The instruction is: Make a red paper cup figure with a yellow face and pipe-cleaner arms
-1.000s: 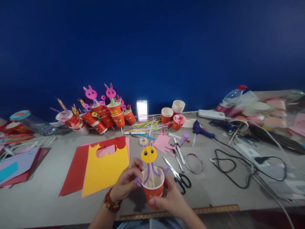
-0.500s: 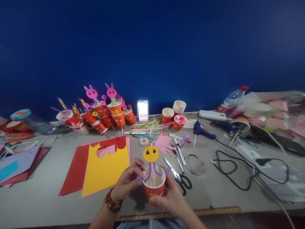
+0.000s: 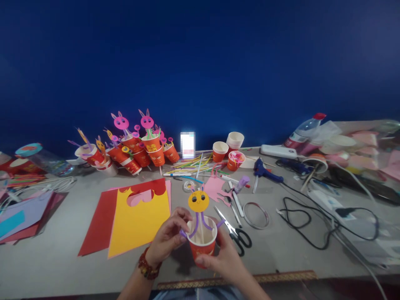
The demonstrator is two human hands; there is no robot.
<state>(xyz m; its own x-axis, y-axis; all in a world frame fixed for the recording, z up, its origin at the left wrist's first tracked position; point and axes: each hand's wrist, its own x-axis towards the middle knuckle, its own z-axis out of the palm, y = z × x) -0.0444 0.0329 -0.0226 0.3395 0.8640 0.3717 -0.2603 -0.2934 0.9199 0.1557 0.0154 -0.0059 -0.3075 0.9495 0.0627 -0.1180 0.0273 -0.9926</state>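
Note:
Near the table's front edge, a red paper cup (image 3: 203,250) is held upright between both hands. A yellow round paper face (image 3: 198,201) with eyes and small ears stands above it on a stick, and purple strips (image 3: 196,227) curve from it over the cup's rim. My left hand (image 3: 171,234), with a beaded bracelet at the wrist, pinches a purple strip end at the rim's left side. My right hand (image 3: 223,254) wraps round the cup's right side, thumb in front; some of its fingers are hidden behind the cup.
Scissors (image 3: 234,233) and a tape roll (image 3: 256,215) lie right of the cup. Yellow paper (image 3: 134,225) lies left. Behind are decorated cups (image 3: 152,146), stacked cups (image 3: 220,152) and sticks. A blue glue gun (image 3: 265,171) and black cable (image 3: 308,216) are at right.

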